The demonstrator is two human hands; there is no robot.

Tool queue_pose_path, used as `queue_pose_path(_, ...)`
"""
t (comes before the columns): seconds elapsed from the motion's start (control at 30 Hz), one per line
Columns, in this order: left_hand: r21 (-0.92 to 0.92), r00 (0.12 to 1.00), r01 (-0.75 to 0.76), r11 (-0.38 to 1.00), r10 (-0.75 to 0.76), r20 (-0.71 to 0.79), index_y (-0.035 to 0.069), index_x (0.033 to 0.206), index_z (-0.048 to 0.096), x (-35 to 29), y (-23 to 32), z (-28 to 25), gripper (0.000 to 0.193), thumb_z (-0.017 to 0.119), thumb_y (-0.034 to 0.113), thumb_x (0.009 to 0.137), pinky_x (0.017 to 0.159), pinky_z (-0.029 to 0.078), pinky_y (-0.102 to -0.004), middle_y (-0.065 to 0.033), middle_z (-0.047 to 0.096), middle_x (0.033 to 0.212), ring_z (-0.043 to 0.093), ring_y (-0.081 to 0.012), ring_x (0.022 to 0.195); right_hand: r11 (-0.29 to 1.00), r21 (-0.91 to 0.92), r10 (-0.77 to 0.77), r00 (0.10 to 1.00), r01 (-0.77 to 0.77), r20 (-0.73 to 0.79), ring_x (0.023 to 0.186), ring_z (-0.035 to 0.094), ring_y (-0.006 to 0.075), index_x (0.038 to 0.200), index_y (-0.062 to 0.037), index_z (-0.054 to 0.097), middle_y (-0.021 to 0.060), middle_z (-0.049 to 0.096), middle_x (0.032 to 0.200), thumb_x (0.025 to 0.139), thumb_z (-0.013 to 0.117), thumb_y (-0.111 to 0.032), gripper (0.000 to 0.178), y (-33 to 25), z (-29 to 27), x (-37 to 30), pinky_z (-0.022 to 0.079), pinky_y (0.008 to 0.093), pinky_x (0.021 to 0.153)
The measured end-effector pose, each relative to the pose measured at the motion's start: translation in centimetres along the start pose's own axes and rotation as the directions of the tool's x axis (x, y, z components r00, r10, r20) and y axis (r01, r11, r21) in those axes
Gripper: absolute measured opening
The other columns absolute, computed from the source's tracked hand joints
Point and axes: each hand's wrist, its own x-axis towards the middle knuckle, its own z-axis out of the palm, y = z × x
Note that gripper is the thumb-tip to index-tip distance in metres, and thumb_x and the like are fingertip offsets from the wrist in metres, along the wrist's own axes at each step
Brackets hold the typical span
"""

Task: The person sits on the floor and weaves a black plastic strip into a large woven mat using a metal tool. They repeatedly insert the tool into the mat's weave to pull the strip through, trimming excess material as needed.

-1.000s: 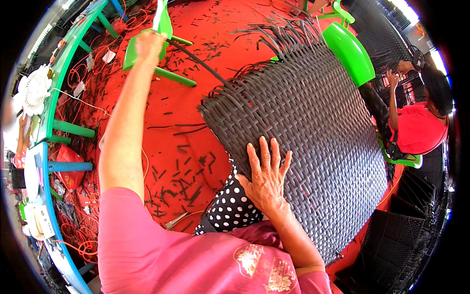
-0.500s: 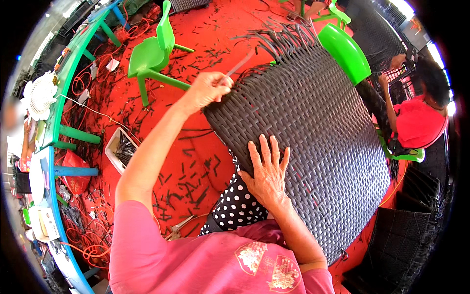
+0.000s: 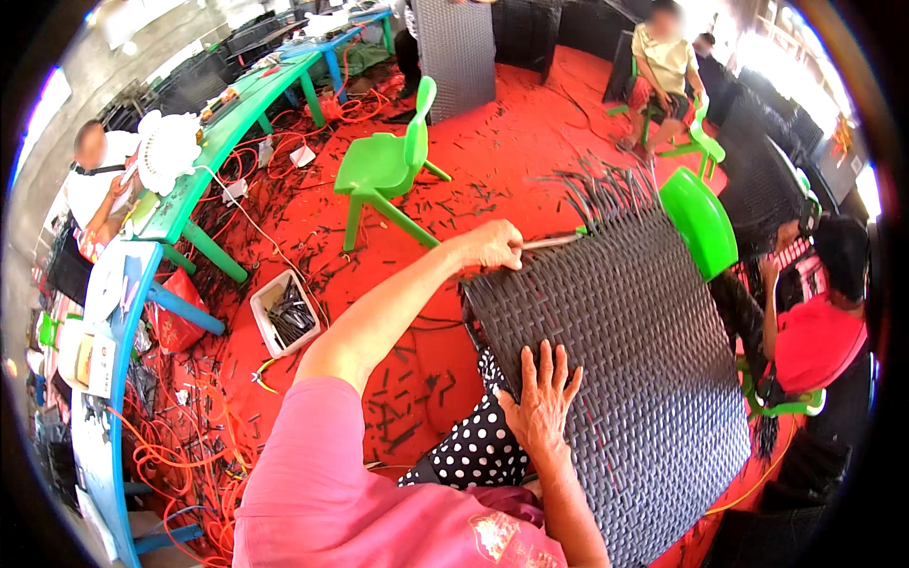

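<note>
A large woven panel of dark grey flat plastic strands (image 3: 644,360) lies sloping in front of me, over my polka-dot trousers. Loose strand ends (image 3: 606,194) stick out at its far edge. My left hand (image 3: 497,245) is closed around a thin, flat, pale grey tool (image 3: 552,242) at the panel's far left edge. The tool points right along that edge; its grip is hidden in the fist. My right hand (image 3: 542,402) rests flat on the panel's left part, palm down with fingers spread.
A green chair (image 3: 383,166) stands ahead left; another green chair (image 3: 699,222) is beyond the panel. A white bin (image 3: 286,312) holds dark offcuts, with more strewn over the red floor. Tables (image 3: 213,137) line the left. A red-shirted person (image 3: 819,331) sits close on the right.
The view has tilted up, bringing more of the room into sight. The tool has swung from pointing up and away to lying nearly level along the panel's edge. The right hand stays flat.
</note>
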Motion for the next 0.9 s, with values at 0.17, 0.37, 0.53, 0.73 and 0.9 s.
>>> queue_pose_path(0.17, -0.193, 0.941, 0.182, 0.964, -0.228, -0.249, 0.003, 0.104, 0.066, -4.0, -1.2, -2.8, 0.031, 0.070, 0.023, 0.080, 0.073, 0.052, -0.0347, -0.0071, 0.067, 0.090, 0.063, -0.0188, 0.083, 0.991, 0.126, -0.038, 0.998, 0.044, -0.052, 0.136, 0.030, 0.0322, 0.133, -0.0112, 0.049, 0.0124, 0.040, 0.142, 0.075, 0.073, -0.039, 0.069, -0.9, -2.1, -0.2, 0.020, 0.0551, 0.109)
queue_pose_path(0.37, -0.028, 0.884, 0.248, 0.968, -0.238, -0.402, 0.011, 0.078, 0.052, -4.3, -8.9, -5.5, 0.018, 0.066, 0.018, 0.088, 0.043, 0.027, -0.0215, 0.0054, 0.046, 0.062, 0.040, -0.0040, 0.049, 0.989, 0.124, -0.070, 0.988, 0.087, -0.135, 0.142, 0.021, 0.0379, 0.139, -0.0100, 0.045, 0.0168, 0.034, 0.149, 0.075, 0.072, -0.042, 0.077, 0.2, 1.7, -1.1, 0.011, 0.0652, 0.111)
queue_pose_path(0.53, -0.122, 0.887, 0.211, 0.970, -0.242, -0.393, 0.009, 0.080, 0.052, -2.5, -10.1, -3.0, 0.018, 0.064, 0.017, 0.090, 0.037, 0.027, -0.0226, 0.0023, 0.048, 0.059, 0.043, -0.0064, 0.042, 0.946, 0.318, -0.011, 0.989, 0.057, -0.144, 0.139, 0.025, 0.0386, 0.133, -0.0090, 0.048, 0.0177, 0.036, 0.145, 0.075, 0.075, -0.039, 0.070, 0.8, -0.1, -4.6, 0.019, 0.0616, 0.111)
queue_pose_path(0.73, -0.213, 0.857, 0.234, 0.949, -0.305, -0.415, 0.008, 0.081, 0.054, -3.8, -12.5, -2.3, 0.016, 0.062, 0.016, 0.092, 0.034, 0.028, -0.0233, 0.0013, 0.048, 0.056, 0.042, -0.0070, 0.039, 0.948, 0.305, 0.217, 0.881, -0.087, -0.421, 0.114, 0.048, 0.0297, 0.091, -0.0086, 0.064, 0.0090, 0.059, 0.110, 0.074, 0.067, -0.015, 0.018, 5.6, -6.0, -17.8, 0.038, 0.0492, 0.092)
queue_pose_path(0.9, -0.263, 0.803, 0.248, 0.932, -0.350, -0.482, 0.008, 0.080, 0.054, -5.9, -12.1, -1.0, 0.020, 0.064, 0.022, 0.092, 0.034, 0.028, -0.0230, 0.0014, 0.050, 0.057, 0.042, -0.0074, 0.040, 0.633, 0.193, 0.650, 0.379, -0.750, -0.658, 0.097, 0.057, 0.0313, 0.099, -0.0066, 0.064, 0.0110, 0.063, 0.099, 0.073, 0.070, -0.007, 0.027, 11.7, -8.8, -31.5, 0.043, 0.0433, 0.085)
